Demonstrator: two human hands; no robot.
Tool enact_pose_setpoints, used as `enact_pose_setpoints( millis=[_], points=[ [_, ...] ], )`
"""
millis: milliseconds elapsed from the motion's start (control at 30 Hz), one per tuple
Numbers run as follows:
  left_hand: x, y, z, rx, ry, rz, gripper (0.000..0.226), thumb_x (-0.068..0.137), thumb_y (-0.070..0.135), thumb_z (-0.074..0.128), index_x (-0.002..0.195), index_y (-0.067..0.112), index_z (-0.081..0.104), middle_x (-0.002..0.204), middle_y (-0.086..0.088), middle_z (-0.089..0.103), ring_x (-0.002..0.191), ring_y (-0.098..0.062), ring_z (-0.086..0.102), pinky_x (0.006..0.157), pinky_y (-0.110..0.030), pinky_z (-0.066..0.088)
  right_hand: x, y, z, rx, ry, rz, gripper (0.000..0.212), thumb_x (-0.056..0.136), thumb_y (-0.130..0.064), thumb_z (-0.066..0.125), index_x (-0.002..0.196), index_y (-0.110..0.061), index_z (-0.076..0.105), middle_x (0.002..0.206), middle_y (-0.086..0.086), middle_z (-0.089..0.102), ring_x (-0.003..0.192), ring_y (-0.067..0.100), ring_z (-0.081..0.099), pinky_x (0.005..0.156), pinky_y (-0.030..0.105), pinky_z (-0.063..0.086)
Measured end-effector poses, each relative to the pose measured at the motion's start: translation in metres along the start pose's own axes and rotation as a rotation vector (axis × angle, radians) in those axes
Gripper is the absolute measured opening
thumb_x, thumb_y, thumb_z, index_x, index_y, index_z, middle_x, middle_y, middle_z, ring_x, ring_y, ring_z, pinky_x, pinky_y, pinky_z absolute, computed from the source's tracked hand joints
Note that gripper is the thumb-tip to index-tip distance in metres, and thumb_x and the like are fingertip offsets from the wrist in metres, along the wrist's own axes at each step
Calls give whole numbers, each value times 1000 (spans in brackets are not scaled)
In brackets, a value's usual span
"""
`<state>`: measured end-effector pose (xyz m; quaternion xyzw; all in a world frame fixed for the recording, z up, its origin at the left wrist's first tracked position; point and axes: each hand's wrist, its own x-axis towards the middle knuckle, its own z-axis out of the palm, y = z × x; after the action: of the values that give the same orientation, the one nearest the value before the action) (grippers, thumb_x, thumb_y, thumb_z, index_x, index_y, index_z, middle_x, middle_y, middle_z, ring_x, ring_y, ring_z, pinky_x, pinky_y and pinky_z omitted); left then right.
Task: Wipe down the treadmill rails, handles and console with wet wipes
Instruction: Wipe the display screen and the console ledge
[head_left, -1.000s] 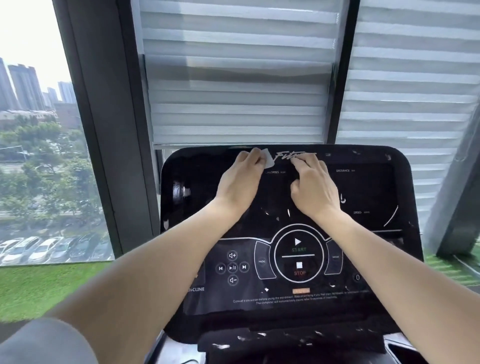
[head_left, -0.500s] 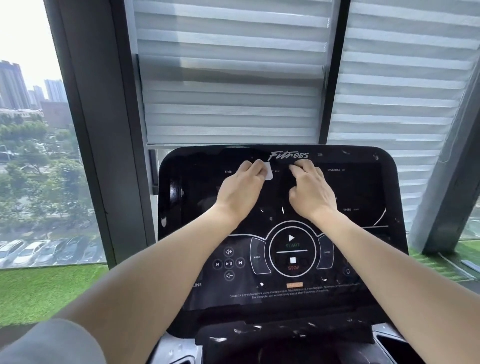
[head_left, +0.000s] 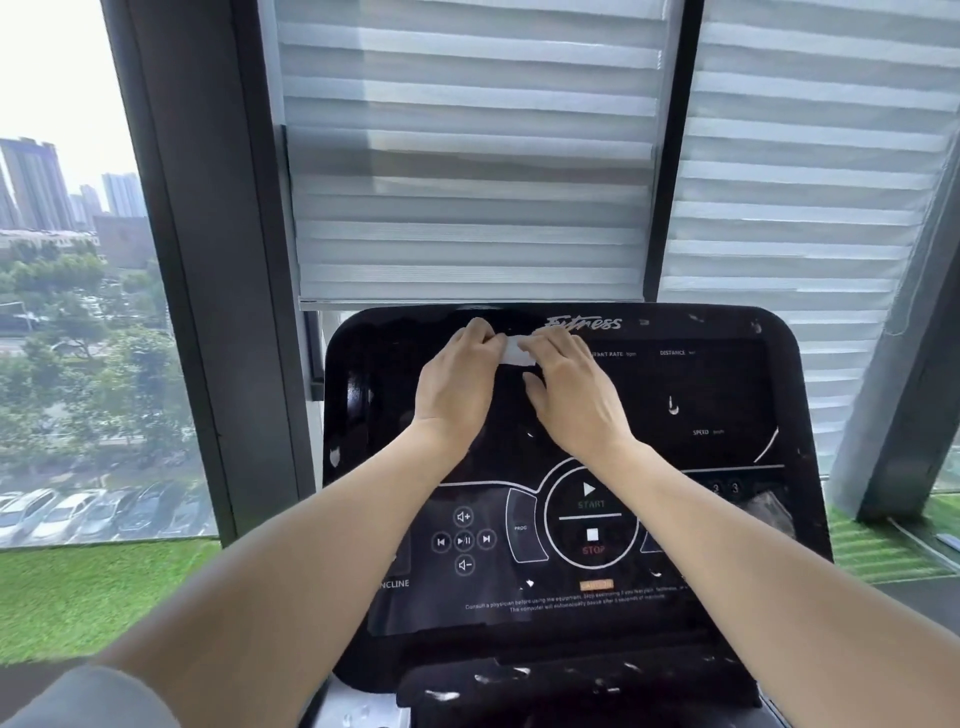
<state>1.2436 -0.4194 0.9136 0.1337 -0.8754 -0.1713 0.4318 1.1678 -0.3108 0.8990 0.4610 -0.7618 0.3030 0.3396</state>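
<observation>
The black glossy treadmill console (head_left: 727, 395) fills the middle of the view, with a round START/STOP control (head_left: 591, 519) low on its face. Both hands lie side by side near the console's top edge, below the "Fitness" logo. A small white wet wipe (head_left: 514, 351) shows between them. My left hand (head_left: 457, 384) holds the wipe's left end with its fingertips. My right hand (head_left: 571, 395) covers the wipe's right end with bent fingers. Most of the wipe is hidden under the fingers.
Striped window blinds (head_left: 467, 156) hang right behind the console. A dark window pillar (head_left: 208, 260) stands to the left, with green artificial turf (head_left: 78, 597) on the floor at both sides. A black tray ledge (head_left: 571, 680) with white specks juts out below the console.
Both hands have shifted left along the top of the console with the wipe, from over the logo to its left. More of the wipe shows between them now.
</observation>
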Motion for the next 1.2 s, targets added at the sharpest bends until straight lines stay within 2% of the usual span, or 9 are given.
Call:
enact_pose_setpoints(
  millis=[100, 267, 433, 567, 667, 733, 833, 1067, 1200],
  points=[
    [-3, -8, -2, -54, 21, -24, 24, 96, 36, 40, 90, 23, 59, 86, 8, 63, 80, -11, 56, 64, -27, 37, 4, -7, 17, -20, 38, -70, 32, 81, -3, 65, 113, -9, 63, 109, 3, 60, 99, 25, 55, 62, 38, 52],
    [-14, -42, -14, 147, 172, 120, 25, 95, 17, 53, 117, 16, 65, 106, 7, 59, 89, -11, 55, 64, -29, 45, 19, 1, 24, -178, 140, -125, 22, 62, 7, 77, 76, -7, 68, 76, 4, 60, 68, 25, 56, 53, 30, 49],
    [-32, -73, -43, 254, 252, -13, 32, 92, 13, 58, 123, 18, 63, 112, 3, 60, 104, -20, 54, 85, -34, 43, 34, -2, 26, -100, 273, 141, 11, 83, 1, 61, 88, -5, 68, 80, 10, 57, 76, 29, 56, 57, 34, 46],
    [-45, -89, -47, 295, 239, -28, 33, 90, 12, 60, 123, 16, 63, 111, 1, 59, 104, -22, 54, 91, -37, 42, 21, -15, 46, -183, 226, -88, 32, 58, 10, 77, 85, -7, 72, 75, 9, 55, 60, 24, 53, 43, 21, 32],
    [-49, -93, -45, 310, 242, -26, 34, 89, 11, 61, 123, 16, 63, 111, 1, 59, 103, -22, 55, 91, -36, 43, 25, -9, 38, -193, 136, -215, 28, 60, 6, 79, 83, -7, 70, 76, 6, 56, 61, 24, 54, 40, 22, 37],
    [-52, -94, -43, 308, 247, -22, 36, 88, 9, 62, 123, 16, 63, 111, 1, 60, 102, -22, 57, 91, -36, 44, 35, -5, 27, -154, 175, -108, 12, 77, -1, 68, 88, -6, 67, 82, 8, 58, 70, 27, 58, 49, 29, 46],
    [-54, -96, -40, 312, 258, -2, 37, 85, 6, 64, 121, 14, 64, 109, -1, 61, 99, -24, 59, 90, -38, 46, 52, 1, 23, -132, 264, 188, 21, 93, -7, 48, 107, -6, 64, 99, 13, 57, 83, 32, 59, 62, 31, 39],
    [-64, -100, -33, 333, 246, 27, 42, 80, 0, 68, 120, 11, 65, 109, -2, 60, 97, -24, 60, 87, -40, 49, 9, -33, 54, -163, 115, -193, 32, 56, 6, 81, 80, -13, 74, 71, 6, 52, 53, 20, 47, 43, 17, 29],
    [-71, -102, -34, 344, 244, 25, 42, 80, 1, 68, 120, 11, 65, 110, -2, 61, 98, -24, 61, 88, -40, 50, 29, -16, 31, -143, 129, -94, 13, 75, 0, 68, 84, -10, 70, 78, 7, 54, 62, 28, 55, 50, 25, 32]
  ],
)
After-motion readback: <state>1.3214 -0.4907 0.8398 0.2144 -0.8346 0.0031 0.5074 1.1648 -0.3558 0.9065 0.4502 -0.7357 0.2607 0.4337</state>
